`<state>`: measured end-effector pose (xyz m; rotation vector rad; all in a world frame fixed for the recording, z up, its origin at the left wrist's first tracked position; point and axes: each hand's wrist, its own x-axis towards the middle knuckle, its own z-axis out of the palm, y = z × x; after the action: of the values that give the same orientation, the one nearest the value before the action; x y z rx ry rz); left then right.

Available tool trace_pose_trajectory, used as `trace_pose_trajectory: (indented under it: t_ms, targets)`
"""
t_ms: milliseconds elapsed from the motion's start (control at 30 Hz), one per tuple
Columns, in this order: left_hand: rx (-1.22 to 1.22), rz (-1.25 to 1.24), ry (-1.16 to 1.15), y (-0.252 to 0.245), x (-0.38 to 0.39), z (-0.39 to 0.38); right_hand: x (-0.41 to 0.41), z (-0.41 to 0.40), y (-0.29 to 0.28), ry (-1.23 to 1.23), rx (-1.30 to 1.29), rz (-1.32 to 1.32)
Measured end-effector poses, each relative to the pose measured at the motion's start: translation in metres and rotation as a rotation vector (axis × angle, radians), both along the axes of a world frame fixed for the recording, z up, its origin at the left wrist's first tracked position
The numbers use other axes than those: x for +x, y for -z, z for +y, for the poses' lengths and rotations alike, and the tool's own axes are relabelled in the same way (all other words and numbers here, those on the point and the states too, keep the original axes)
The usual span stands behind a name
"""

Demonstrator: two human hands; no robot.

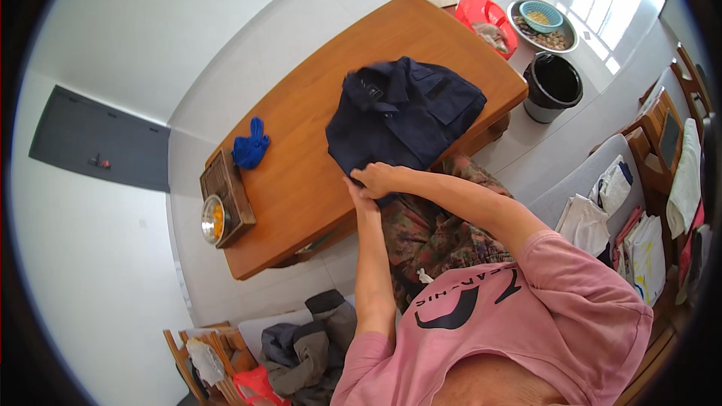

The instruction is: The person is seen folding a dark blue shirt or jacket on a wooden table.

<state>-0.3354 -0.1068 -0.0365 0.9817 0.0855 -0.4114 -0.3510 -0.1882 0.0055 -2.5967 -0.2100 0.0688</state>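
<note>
A dark navy jacket or work shirt [395, 113], with a collar and a chest pocket, lies partly folded on the wooden table [304, 124]. My right hand [379, 177] has its fingers bent around the garment's near lower corner. Just below and against it is my left hand [366, 201], at the same corner with its fingers pointing up along the fabric edge. The right hand covers part of the left, so the left hand's hold on the cloth is unclear. Both hands are over the table's near edge, just in front of my camouflage trousers [412, 225].
A blue cloth bundle [251, 144], a wooden slatted tray [242, 208] and a metal bowl [213, 220] are at the table's left end. Beyond its right end stand a red basket [465, 8], a metal basin [572, 39] and a lined bin [544, 113]. Clothes [584, 225] lie on seats nearby.
</note>
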Motion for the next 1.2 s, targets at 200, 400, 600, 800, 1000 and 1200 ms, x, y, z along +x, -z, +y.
trace_pose_trajectory:
  t_ms: [200,400,600,800,1000,1200]
  targets:
    - [-0.097,0.124,0.063,0.013,0.007,0.046,-0.031,-0.015,0.007,-0.136,0.527,-0.131]
    - [0.51,0.007,-0.047,0.015,0.01,0.048,-0.039,-0.12,0.017,0.272,0.074,-0.548]
    - [0.463,-0.108,0.159,0.018,0.051,0.061,-0.081,-0.18,0.061,0.606,-0.098,0.002]
    - [0.845,-0.359,0.231,0.019,0.076,0.081,-0.093,-0.174,0.077,0.564,-0.078,-0.124]
    - [1.295,-1.112,-0.095,-0.02,0.024,0.061,-0.098,-0.158,0.041,0.475,-0.109,-0.324]
    - [1.584,-1.048,0.108,0.038,-0.038,0.066,-0.096,-0.14,0.068,0.39,-0.257,-0.177]
